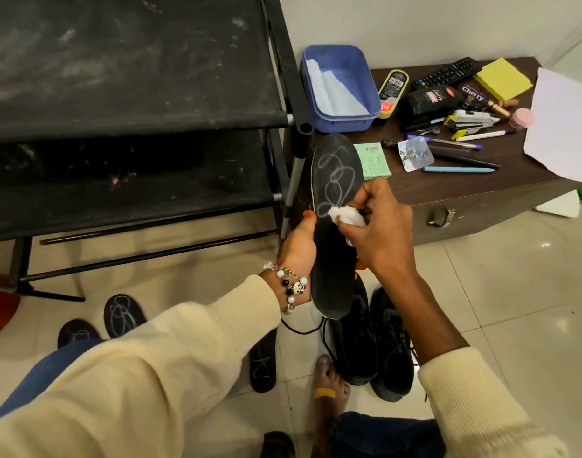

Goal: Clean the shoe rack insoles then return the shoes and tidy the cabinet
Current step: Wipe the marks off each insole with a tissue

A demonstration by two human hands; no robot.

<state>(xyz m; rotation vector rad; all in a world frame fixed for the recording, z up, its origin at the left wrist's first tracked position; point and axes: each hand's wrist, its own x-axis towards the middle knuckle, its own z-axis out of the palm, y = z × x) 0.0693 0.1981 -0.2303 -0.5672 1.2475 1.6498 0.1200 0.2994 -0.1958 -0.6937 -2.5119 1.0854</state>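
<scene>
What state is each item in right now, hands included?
Left hand: gripping the insole from behind.
Right hand: pinching a white cloth against the insole.
Held insole: upright, white scribbles on upper half.
White cloth: crumpled.
Floor insoles: lying flat, scribbled.
Black shoes: on floor, laces loose.
Shoe rack: shelves dusty.
Blue tub: open, paper inside.

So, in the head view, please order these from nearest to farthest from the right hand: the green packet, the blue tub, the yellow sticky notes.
Measured from the right hand, which holds a white cloth:
1. The green packet, just above the hand, at the cabinet's near left edge.
2. The blue tub, farther up, at the cabinet's back left corner.
3. The yellow sticky notes, far up to the right, near the wall.
</scene>
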